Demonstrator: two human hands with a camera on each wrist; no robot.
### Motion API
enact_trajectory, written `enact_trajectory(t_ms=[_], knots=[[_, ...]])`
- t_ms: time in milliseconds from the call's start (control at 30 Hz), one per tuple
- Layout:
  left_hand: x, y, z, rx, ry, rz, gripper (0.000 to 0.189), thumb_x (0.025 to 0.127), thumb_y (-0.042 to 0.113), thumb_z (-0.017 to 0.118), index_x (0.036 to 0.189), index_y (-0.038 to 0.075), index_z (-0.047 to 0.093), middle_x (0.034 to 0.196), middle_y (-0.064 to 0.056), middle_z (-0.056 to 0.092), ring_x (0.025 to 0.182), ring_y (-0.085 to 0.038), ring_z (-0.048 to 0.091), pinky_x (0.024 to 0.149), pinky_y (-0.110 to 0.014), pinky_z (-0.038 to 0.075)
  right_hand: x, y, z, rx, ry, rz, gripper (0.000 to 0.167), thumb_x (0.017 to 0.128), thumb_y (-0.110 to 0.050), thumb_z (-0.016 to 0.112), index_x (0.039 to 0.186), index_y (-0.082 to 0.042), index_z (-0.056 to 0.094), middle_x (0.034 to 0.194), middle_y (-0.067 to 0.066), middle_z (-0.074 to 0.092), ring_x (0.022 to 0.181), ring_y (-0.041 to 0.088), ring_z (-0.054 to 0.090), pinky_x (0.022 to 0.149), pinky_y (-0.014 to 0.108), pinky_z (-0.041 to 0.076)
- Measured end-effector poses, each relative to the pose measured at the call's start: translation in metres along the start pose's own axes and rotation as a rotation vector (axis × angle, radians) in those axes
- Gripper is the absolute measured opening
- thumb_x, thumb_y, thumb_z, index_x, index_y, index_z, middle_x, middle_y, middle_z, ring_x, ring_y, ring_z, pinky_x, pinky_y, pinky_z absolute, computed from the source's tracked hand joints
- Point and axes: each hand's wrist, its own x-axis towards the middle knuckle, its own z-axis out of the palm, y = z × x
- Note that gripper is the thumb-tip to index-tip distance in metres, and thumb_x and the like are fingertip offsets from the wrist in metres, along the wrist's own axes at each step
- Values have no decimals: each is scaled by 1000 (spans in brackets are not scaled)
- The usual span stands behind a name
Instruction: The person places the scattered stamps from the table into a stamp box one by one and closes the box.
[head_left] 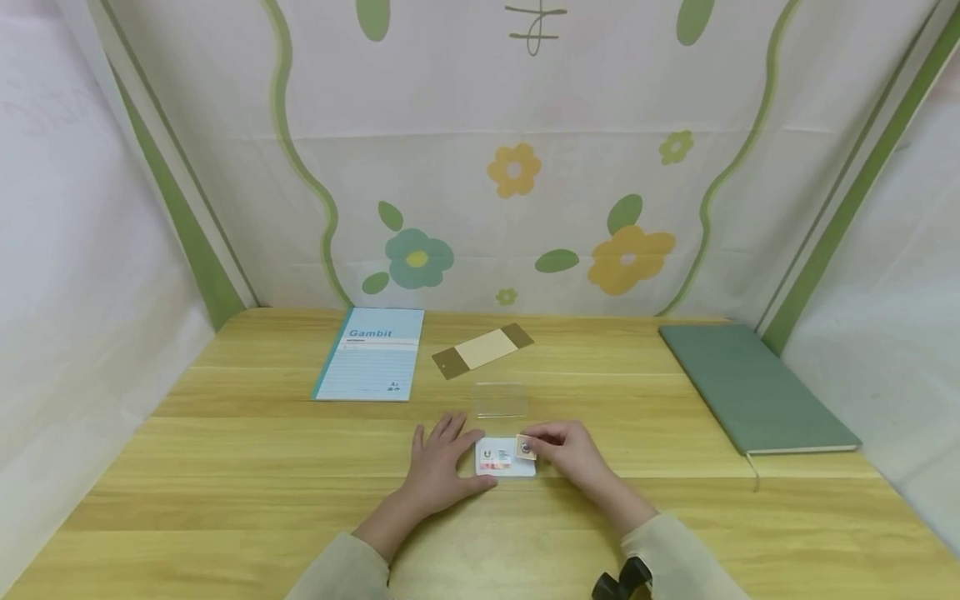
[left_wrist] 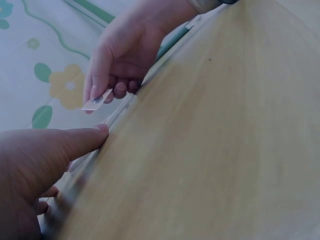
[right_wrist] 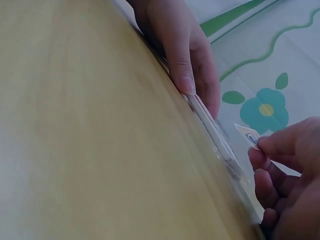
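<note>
A flat white case point(head_left: 506, 469) with a U logo, small print and a coloured strip lies on the table in the head view. My left hand point(head_left: 437, 473) holds it at its left end, thumb at the near edge and index finger at the far edge, the other fingers spread. Between thumb and fingertips my right hand point(head_left: 573, 454) pinches a small square sticker-like piece point(head_left: 522, 451) with a dark round print. That piece is tilted over the case's right end; in the right wrist view the same square point(right_wrist: 247, 134) is held above the case's edge point(right_wrist: 210, 125).
A clear plastic plate point(head_left: 501, 406) lies just beyond the case, and a brown card with a cream middle point(head_left: 486, 350) behind that. The light blue notebook point(head_left: 371, 358) is at back left, the green notebook point(head_left: 753, 387) at right. A patterned cloth point(head_left: 465, 100) hangs behind the table.
</note>
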Motion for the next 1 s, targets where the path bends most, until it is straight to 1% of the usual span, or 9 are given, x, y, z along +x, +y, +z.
enact_trajectory(t_ms=[133,233,333,400,500,600,767,1000], knots=[[0,-1,0,2,2,2,63,69,53,61,119,16,51,133,-16,32,123,-34,20,92,-59,2,-5,-10,3,-9,-32,-17,12,77,-2,62,86,4,66,86,14,63,74,17,54,61,21,43],[0,-1,0,-2,1,2,63,69,53,62,120,16,51,133,-16,32,123,-34,20,92,-59,2,-9,-19,4,-37,-46,-22,11,77,1,61,86,6,65,86,17,63,74,20,54,60,21,42],[0,-1,0,-3,-1,1,63,69,53,62,120,16,51,133,-16,32,123,-34,20,92,-59,2,-11,-23,5,-69,-52,-22,11,78,2,60,86,6,65,86,16,63,73,20,54,60,21,42],[0,0,0,-5,-1,0,63,69,52,62,120,16,51,133,-16,32,123,-34,20,92,-59,2,-10,-18,5,-82,-58,-35,10,78,1,60,86,5,66,86,15,63,73,19,53,59,22,42],[0,0,-1,-7,0,0,63,69,52,62,119,15,51,133,-16,32,123,-34,20,92,-59,2,-5,-3,5,-111,-56,-51,10,78,-3,61,86,0,67,85,9,63,71,16,51,58,22,41],[0,0,-1,-6,0,0,63,69,51,62,119,15,51,133,-16,32,123,-34,20,92,-59,2,-1,11,6,-136,-42,-63,10,78,-7,63,85,-4,68,80,3,61,68,13,49,57,22,40],[0,0,0,-4,-2,-3,63,69,52,62,119,16,51,133,-16,32,123,-34,20,92,-59,1,-2,12,8,-193,-19,-78,10,77,-6,63,86,-7,69,70,-2,55,64,14,45,54,22,37],[0,0,0,0,-1,1,63,69,52,62,120,16,51,133,-16,32,123,-34,20,93,-58,1,-1,12,9,-247,-13,-96,12,77,-3,62,86,-7,69,68,-4,51,63,12,43,54,22,37]])
